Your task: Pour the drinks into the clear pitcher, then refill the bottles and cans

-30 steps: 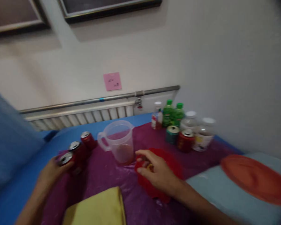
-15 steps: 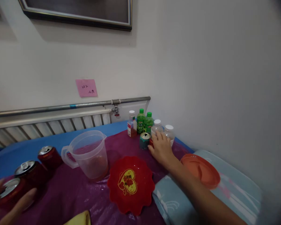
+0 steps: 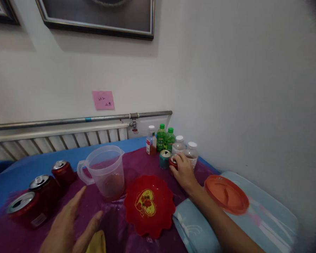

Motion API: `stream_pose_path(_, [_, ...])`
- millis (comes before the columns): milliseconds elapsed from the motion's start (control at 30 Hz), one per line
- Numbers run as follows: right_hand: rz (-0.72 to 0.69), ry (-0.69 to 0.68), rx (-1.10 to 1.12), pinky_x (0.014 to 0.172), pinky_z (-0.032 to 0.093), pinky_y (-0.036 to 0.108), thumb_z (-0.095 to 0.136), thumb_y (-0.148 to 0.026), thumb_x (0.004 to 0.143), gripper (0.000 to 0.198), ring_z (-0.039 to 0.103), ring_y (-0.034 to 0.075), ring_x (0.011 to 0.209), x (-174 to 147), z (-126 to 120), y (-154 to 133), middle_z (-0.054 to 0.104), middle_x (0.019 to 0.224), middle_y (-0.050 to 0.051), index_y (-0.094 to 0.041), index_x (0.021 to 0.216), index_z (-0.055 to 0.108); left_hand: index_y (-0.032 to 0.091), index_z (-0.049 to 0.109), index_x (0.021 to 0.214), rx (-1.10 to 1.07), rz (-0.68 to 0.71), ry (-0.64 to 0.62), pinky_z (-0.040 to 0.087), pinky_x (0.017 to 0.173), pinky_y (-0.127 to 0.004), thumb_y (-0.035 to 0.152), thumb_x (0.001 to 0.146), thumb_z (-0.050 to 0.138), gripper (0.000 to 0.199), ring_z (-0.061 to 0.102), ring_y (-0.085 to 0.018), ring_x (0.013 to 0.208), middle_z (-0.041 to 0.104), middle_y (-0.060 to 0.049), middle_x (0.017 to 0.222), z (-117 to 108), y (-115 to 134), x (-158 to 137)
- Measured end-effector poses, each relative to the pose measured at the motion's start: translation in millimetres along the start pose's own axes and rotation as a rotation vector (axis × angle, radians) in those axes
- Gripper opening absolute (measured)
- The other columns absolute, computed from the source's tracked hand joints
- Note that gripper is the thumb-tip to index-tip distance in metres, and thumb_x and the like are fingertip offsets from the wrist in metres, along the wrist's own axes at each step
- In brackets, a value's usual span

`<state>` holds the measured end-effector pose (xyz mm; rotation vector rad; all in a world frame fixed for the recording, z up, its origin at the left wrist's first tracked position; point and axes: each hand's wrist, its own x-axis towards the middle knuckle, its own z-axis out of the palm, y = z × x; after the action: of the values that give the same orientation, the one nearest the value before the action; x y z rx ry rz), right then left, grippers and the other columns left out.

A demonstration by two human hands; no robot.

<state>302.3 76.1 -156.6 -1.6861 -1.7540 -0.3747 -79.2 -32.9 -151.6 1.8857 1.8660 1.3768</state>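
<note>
The right hand is curled around a red can at the back of the table, beside a teal can; it has not been lifted. The left hand hovers open and empty near three opened red cans and a jug holding little.

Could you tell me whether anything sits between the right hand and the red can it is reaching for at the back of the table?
Nothing visible does. The right hand is already wrapped around the red can. The teal can stands just to its left, and two clear bottles stand right behind it.
</note>
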Motion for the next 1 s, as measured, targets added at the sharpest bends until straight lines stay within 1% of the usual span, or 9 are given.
stream_pose_path(167, [-0.056,0.08,0.086,0.092,0.047,0.05,0.056,-0.021,0.078,0.014,0.057,0.032,0.109,-2.1,-13.9,-4.0,0.064,0.112,0.017,-0.019,0.092,0.058,0.023,0.054,0.133,-0.096,-0.09,-0.194,0.054,0.092,-0.049,0.058,0.073,0.065,0.07,0.065,-0.033,0.11,0.063,-0.013,0.131,9.5,30.3,-9.9])
stream_pose_path(300, [-0.158,0.149,0.265,0.094,0.047,0.049,0.056,-0.027,0.082,0.019,0.059,0.03,0.109,-3.7,-53.3,-38.3,0.064,0.115,0.013,-0.022,0.1,0.058,0.023,0.054,0.134,-0.304,-0.212,-0.267,0.053,0.094,-0.047,0.058,0.074,0.065,0.07,0.064,-0.031,0.111,0.062,-0.014,0.131,19.8,59.8,-14.3])
stream_pose_path(500, [-0.137,-0.051,0.719,0.088,0.052,0.035,0.063,-0.023,0.076,0.017,0.064,0.023,0.104,-5.0,-116.9,-123.5,0.068,0.108,0.004,-0.025,0.092,0.06,0.022,0.055,0.133,-0.961,-0.495,-0.388,0.048,0.101,-0.045,0.044,0.067,0.079,0.073,0.056,-0.032,0.123,0.057,-0.016,0.137,41.2,83.3,-11.5])
stream_pose_path(567, [-0.133,-0.132,0.884,0.085,0.052,0.032,0.063,-0.02,0.075,0.018,0.064,0.02,0.101,-3.4,-124.0,-148.5,0.068,0.107,0.002,-0.025,0.092,0.06,0.023,0.058,0.131,-1.208,-0.564,-0.409,0.047,0.102,-0.046,0.04,0.066,0.081,0.071,0.054,-0.033,0.125,0.057,-0.016,0.137,40.6,85.1,-10.7])
stream_pose_path(667, [-0.152,-0.201,1.075,0.084,0.053,0.029,0.065,-0.018,0.075,0.02,0.064,0.018,0.096,3.5,-120.8,-179.3,0.067,0.104,0.001,-0.026,0.092,0.06,0.023,0.065,0.123,-1.532,-0.582,-0.427,0.046,0.101,-0.049,0.037,0.074,0.073,0.052,0.053,-0.035,0.126,0.06,-0.014,0.134,31.0,85.2,-7.0])
stream_pose_path(733, [-0.162,-0.196,1.162,0.088,0.052,0.031,0.065,-0.018,0.075,0.021,0.064,0.018,0.098,11.4,-113.1,-195.5,0.066,0.105,0.001,-0.026,0.094,0.06,0.022,0.067,0.12,-1.61,-0.588,-0.414,0.048,0.099,-0.05,0.037,0.079,0.068,0.043,0.056,-0.035,0.122,0.062,-0.013,0.131,19.8,84.3,1.0])
stream_pose_path(800, [-0.158,-0.162,1.233,0.092,0.052,0.034,0.066,-0.022,0.076,0.028,0.063,0.019,0.104,21.0,-103.3,-206.8,0.065,0.115,0.003,-0.026,0.103,0.06,0.024,0.067,0.12,-1.581,-0.576,-0.339,0.05,0.098,-0.048,0.037,0.08,0.068,0.042,0.059,-0.032,0.118,0.063,-0.011,0.13,5.6,83.6,15.3])
stream_pose_path(900, [-0.131,-0.094,1.298,0.091,0.053,0.037,0.066,-0.033,0.079,0.042,0.059,0.022,0.115,34.4,-87.6,-211.5,0.058,0.131,0.007,-0.026,0.119,0.056,0.024,0.065,0.12,-1.421,-0.497,-0.1,0.052,0.096,-0.042,0.032,0.077,0.072,0.045,0.062,-0.027,0.113,0.064,-0.009,0.129,-18.0,83.7,46.2])
stream_pose_path(1000, [-0.081,-0.047,1.31,0.087,0.056,0.037,0.065,-0.036,0.081,0.041,0.059,0.023,0.115,41.0,-72.2,-203.0,0.055,0.136,0.01,-0.025,0.119,0.056,0.019,0.061,0.121,-1.199,-0.419,0.088,0.056,0.087,-0.039,0.03,0.071,0.077,0.054,0.066,-0.027,0.106,0.065,-0.012,0.124,-37.2,82.4,79.5])
